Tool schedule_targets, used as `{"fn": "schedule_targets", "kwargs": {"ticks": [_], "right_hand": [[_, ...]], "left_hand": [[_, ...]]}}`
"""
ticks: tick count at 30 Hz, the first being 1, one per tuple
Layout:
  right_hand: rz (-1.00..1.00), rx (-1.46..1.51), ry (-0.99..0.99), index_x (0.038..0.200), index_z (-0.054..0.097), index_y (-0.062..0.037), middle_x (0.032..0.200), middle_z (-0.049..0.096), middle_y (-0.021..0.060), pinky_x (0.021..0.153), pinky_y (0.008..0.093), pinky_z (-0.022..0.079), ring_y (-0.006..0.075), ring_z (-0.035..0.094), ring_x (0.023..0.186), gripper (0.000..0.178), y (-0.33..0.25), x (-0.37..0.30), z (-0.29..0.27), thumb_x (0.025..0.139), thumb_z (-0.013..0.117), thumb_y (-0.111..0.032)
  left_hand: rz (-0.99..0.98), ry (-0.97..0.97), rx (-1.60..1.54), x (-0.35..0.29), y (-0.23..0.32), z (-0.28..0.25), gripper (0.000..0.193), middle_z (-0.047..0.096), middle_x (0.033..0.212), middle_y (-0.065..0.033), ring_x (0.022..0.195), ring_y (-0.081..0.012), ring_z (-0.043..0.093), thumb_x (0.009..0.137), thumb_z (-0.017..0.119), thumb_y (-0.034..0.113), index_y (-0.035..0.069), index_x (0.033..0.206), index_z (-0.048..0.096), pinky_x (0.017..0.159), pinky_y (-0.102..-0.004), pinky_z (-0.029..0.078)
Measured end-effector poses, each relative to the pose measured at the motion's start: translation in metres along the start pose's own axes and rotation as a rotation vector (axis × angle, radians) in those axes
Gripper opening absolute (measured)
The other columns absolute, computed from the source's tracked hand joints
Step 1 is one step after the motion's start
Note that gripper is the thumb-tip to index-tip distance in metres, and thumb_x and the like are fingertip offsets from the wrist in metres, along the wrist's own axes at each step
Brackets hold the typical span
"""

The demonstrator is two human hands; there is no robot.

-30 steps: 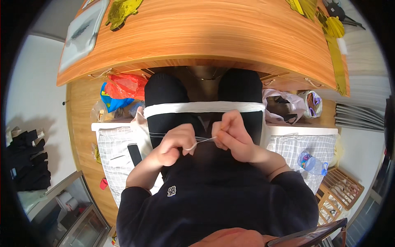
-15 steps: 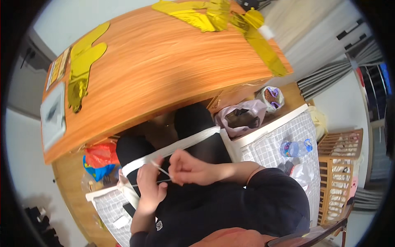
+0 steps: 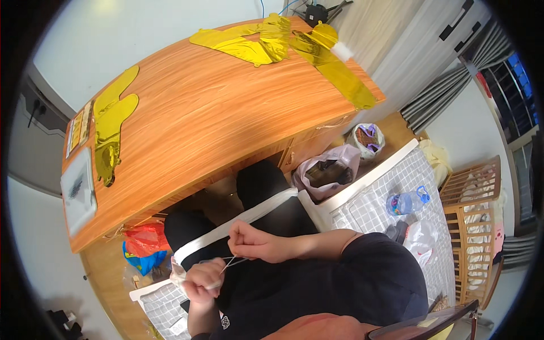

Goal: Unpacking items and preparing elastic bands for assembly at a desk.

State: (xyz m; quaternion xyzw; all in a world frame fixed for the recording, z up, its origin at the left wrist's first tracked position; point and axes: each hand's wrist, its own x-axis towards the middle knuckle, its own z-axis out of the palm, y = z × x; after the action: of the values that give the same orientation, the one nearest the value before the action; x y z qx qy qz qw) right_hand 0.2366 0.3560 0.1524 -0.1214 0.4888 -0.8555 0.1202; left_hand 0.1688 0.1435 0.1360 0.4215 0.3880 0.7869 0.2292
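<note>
A thin pale string [image 3: 229, 262] stretches in a couple of strands between my two hands, low over my lap. My left hand [image 3: 204, 280] is curled closed around its left end. On the right end, my right hand [image 3: 253, 241] is closed with fingers pinched together, a little higher and further right. Beneath them a white strip [image 3: 238, 222] crosses my black-clad legs. Part of the string is hidden inside the fingers.
The wooden table [image 3: 192, 130] stands in front, bearing yellow foil balloons [image 3: 116, 107], more foil [image 3: 255, 45] and a white-framed flat item [image 3: 79, 190]. A pink bag [image 3: 328, 170], red bag [image 3: 146, 239], bottle [image 3: 408, 202] and wooden crib [image 3: 470, 226] surround me.
My left hand has moved down and curled closed, away from the right hand. The string now spans the gap between them. The view has shifted slightly, showing more of the wall behind the table.
</note>
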Motion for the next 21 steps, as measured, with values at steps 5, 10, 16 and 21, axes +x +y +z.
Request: {"fn": "schedule_targets", "kwargs": {"ticks": [5, 10, 16, 21], "right_hand": [[0.006, 0.042, -0.095, 0.108, 0.037, -0.0077, 0.089, 0.045, -0.0001, 0.07, 0.0226, 0.039, 0.0059, 0.043, 0.08, 0.015, -0.003, -0.002, 0.003, 0.099, 0.049, -0.008], [-0.021, -0.002, -0.061, 0.106, 0.037, -0.0073, 0.089, 0.047, 0.0007, 0.07, 0.0226, 0.038, 0.0068, 0.043, 0.078, 0.013, -0.004, 0.003, 0.004, 0.1, 0.048, -0.008], [0.057, -0.109, -0.084, 0.108, 0.037, -0.0066, 0.09, 0.047, 0.0006, 0.071, 0.0228, 0.038, 0.007, 0.043, 0.079, 0.014, 0.002, 0.004, 0.002, 0.1, 0.049, -0.009], [-0.025, -0.132, -0.016, 0.107, 0.038, -0.0063, 0.089, 0.047, -0.0004, 0.07, 0.0224, 0.038, 0.0065, 0.043, 0.077, 0.014, -0.003, 0.004, 0.001, 0.1, 0.049, -0.011]], "left_hand": [[0.134, -0.011, 1.477, 0.035, 0.01, 0.019, 0.066, 0.056, 0.071, -0.0047, 0.059, -0.0206, 0.049, 0.096, 0.031, 0.065, 0.01, 0.069, 0.055, 0.056, -0.0357, 0.037], [-0.084, -0.058, 0.306, 0.003, 0.011, 0.003, 0.064, 0.052, 0.062, -0.0061, 0.056, -0.0216, 0.05, 0.095, 0.037, 0.059, 0.007, 0.059, 0.05, 0.052, -0.0338, 0.035], [-0.085, 0.181, 0.772, 0.011, 0.01, 0.01, 0.066, 0.056, 0.063, -0.0082, 0.057, -0.0215, 0.052, 0.091, 0.039, 0.064, 0.003, 0.069, 0.057, 0.052, -0.0345, 0.036], [-0.122, -0.138, 0.725, 0.012, 0.009, -0.005, 0.068, 0.062, 0.067, -0.0074, 0.052, -0.0211, 0.054, 0.096, 0.035, 0.062, 0.005, 0.066, 0.059, 0.056, -0.0338, 0.041]]}}
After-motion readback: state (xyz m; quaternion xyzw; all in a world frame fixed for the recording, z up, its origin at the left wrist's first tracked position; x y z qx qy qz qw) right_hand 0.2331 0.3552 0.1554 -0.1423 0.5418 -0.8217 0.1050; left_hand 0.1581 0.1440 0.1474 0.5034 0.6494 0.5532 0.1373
